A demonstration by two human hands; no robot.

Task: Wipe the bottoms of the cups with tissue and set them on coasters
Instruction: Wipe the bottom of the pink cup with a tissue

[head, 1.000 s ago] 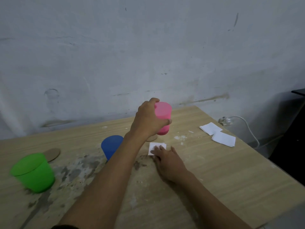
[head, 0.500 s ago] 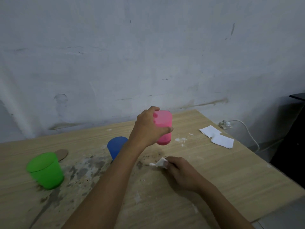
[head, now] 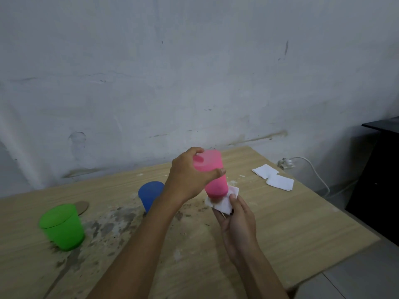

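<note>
A stained wooden table (head: 280, 223) stands against a scuffed grey wall (head: 194, 72); above it the left hand (head: 190, 180) wraps around a pink cup (head: 212, 175), holding it clear of the table, tilted, its base resting on a white tissue (head: 224, 201) cupped in the right hand (head: 237, 221), whose thumb presses the tissue's edge. A blue cup (head: 150, 196) and a green cup (head: 62, 226) stand to the left, a round coaster (head: 83, 207) just behind the green one; two spare tissues (head: 274, 176) lie near the right edge.

Two bare forearms, bare hands (head: 190, 180), no sleeves, rings or watch.
</note>
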